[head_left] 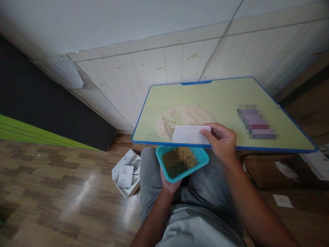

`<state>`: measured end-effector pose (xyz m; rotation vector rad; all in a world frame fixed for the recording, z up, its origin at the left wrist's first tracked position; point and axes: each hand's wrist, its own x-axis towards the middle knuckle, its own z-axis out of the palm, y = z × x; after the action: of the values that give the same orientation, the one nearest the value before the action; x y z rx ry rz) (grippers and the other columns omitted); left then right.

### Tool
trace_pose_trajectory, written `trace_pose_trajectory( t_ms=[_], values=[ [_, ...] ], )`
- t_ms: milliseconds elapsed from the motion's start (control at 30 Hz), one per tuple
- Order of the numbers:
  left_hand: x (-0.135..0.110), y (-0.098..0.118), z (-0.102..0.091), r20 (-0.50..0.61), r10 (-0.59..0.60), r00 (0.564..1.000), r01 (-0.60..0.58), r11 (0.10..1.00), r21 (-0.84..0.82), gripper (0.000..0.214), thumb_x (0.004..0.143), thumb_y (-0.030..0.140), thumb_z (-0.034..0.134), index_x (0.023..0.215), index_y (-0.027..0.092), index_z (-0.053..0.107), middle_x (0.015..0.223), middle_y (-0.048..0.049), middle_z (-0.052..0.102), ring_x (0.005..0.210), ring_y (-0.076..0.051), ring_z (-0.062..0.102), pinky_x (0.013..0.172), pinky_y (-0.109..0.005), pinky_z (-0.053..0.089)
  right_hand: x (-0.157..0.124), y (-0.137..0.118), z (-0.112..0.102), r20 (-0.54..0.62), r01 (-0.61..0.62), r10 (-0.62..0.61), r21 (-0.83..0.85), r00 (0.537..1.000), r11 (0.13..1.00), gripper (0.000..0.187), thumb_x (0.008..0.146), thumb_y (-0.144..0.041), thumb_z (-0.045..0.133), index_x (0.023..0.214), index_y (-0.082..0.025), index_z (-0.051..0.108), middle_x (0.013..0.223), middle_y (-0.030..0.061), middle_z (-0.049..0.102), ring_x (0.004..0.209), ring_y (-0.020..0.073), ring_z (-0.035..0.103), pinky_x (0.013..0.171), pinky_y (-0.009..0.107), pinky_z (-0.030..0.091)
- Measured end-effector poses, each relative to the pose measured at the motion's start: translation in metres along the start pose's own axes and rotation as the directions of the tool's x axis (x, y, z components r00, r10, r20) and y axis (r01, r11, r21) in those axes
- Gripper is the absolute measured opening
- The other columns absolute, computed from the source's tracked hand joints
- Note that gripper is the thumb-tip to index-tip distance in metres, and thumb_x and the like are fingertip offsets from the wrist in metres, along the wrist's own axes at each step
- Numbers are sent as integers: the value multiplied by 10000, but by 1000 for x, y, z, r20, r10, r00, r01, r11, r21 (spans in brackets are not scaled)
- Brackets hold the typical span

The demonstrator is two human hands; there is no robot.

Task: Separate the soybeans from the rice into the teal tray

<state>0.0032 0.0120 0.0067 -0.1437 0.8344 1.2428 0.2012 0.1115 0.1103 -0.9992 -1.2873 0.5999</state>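
My right hand pinches the right end of a flat white scraper, thumb on top, over the near edge of the table. Its left end meets a wide patch of pale grains, rice-like, spread on the table top. A few yellowish beans lie in a thinner spot of that patch. Below the table edge my left hand grips a turquoise plastic basket from underneath, its fingers partly hidden. Inside are yellowish soybeans and darker green beans.
The light green table has a blue rim and stands against a white panelled wall. A blurred-out object lies at its right. On the floor left of my legs sits a white box with papers. A dark cabinet stands farther left.
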Motion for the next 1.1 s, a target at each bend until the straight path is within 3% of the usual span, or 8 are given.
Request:
trace_pose_trajectory(
  t_ms=[133, 267, 433, 533, 667, 833, 1033, 1100],
  values=[
    [-2, 0, 5, -66, -17, 998, 13, 998, -60, 728, 1140, 428, 181, 990, 303, 882, 1351, -50, 888, 1519, -329, 664, 1355, -640, 369, 0, -1, 2, -64, -8, 9, 3, 998, 1000, 63, 820, -291, 883, 858, -245, 861, 779, 10, 823, 656, 174, 733, 584, 273, 579],
    [0, -1, 1, -27, -36, 999, 33, 994, -104, 697, 1137, 458, 226, 1068, 317, 904, 1389, -34, 879, 1575, -320, 615, 1400, -624, 294, -4, -3, 9, -149, -36, 35, -4, 988, 999, 89, 837, -308, 862, 889, -237, 855, 774, 10, 815, 657, 170, 718, 588, 272, 570],
    [8, -3, -10, 38, -56, 998, 61, 987, -149, 664, 1132, 521, 289, 1220, 294, 907, 1435, -45, 863, 1639, -322, 544, 1441, -600, 211, -16, -4, 21, -43, -81, 78, -52, 996, 995, 110, 872, -335, 842, 896, -229, 855, 753, 6, 809, 637, 168, 716, 576, 270, 561],
    [13, -5, -19, 112, -68, 991, 86, 982, -166, 665, 1127, 533, 297, 1213, 303, 915, 1420, -29, 871, 1665, -322, 507, 1451, -592, 176, -17, -3, 22, -84, -90, 84, -68, 993, 994, 110, 871, -333, 828, 888, -225, 841, 759, 9, 814, 643, 172, 726, 593, 278, 572],
    [16, -6, -28, 219, -50, 974, 82, 987, -139, 620, 1114, 535, 345, 1215, 320, 918, 1436, -29, 864, 1675, -317, 494, 1455, -601, 144, -9, 0, 16, -192, -95, 72, -115, 979, 989, 108, 841, -331, 823, 856, -224, 812, 712, 1, 776, 616, 168, 690, 571, 274, 539],
    [19, -7, -32, 263, -34, 964, 69, 990, -123, 585, 1104, 509, 370, 1314, 328, 885, 1491, -28, 837, 1673, -313, 498, 1456, -600, 135, 6, 1, 12, -269, -83, 51, -109, 962, 991, 121, 814, -334, 818, 832, -222, 777, 704, 7, 762, 619, 174, 682, 562, 278, 531],
    [22, -8, -39, 273, -40, 961, 74, 991, -116, 576, 1103, 489, 372, 1187, 337, 921, 1452, -13, 857, 1711, -304, 438, 1458, -603, 126, 20, 0, 20, -296, -44, 8, -115, 955, 992, 116, 845, -339, 792, 866, -231, 757, 757, 14, 780, 671, 185, 712, 604, 301, 570],
    [21, -7, -39, 265, -51, 963, 86, 989, -123, 574, 1102, 480, 370, 1222, 333, 911, 1480, -7, 843, 1719, -297, 427, 1462, -596, 126, 24, 2, 24, -270, -36, -1, -129, 963, 991, 106, 858, -331, 776, 886, -230, 764, 780, 14, 789, 690, 188, 723, 615, 306, 577]
  ],
)
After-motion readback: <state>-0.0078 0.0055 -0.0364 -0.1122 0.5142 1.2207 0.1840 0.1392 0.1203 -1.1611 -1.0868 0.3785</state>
